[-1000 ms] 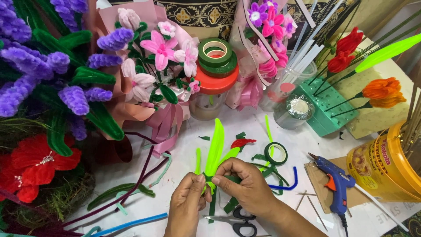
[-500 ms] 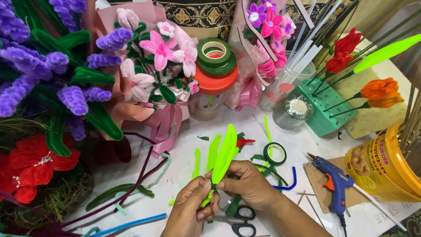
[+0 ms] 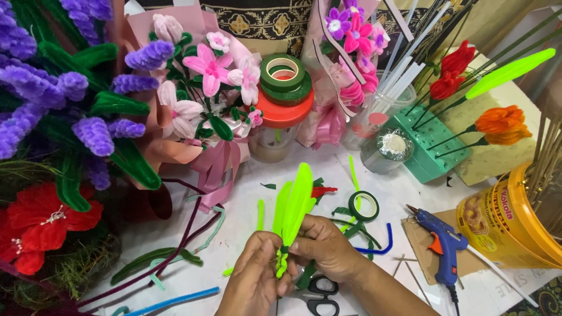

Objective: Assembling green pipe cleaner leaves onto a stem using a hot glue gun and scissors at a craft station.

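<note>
A white tabletop [image 3: 246, 234] littered with pipe-cleaner scraps is seen under the hands, boxed in by fuzzy craft flowers: purple chenille lavender stems [image 3: 52, 99] up and left of the hands, a pink-wrapped bouquet of pink chenille blossoms [image 3: 205, 82] straight above. A small roll of green floral tape [image 3: 363, 206] is parked just right of the hands, a blue glue gun [image 3: 442, 246] further right, black scissors [image 3: 319, 292] right below. The bunch of neon-green chenille leaf blades [image 3: 294, 205] is pinched at its base by both hands, left hand [image 3: 254, 281] curled shut around the stem, right hand [image 3: 328, 246] closed on it from the side. Compared with half a second back, the leaves are stood more upright and fanned wider.
</note>
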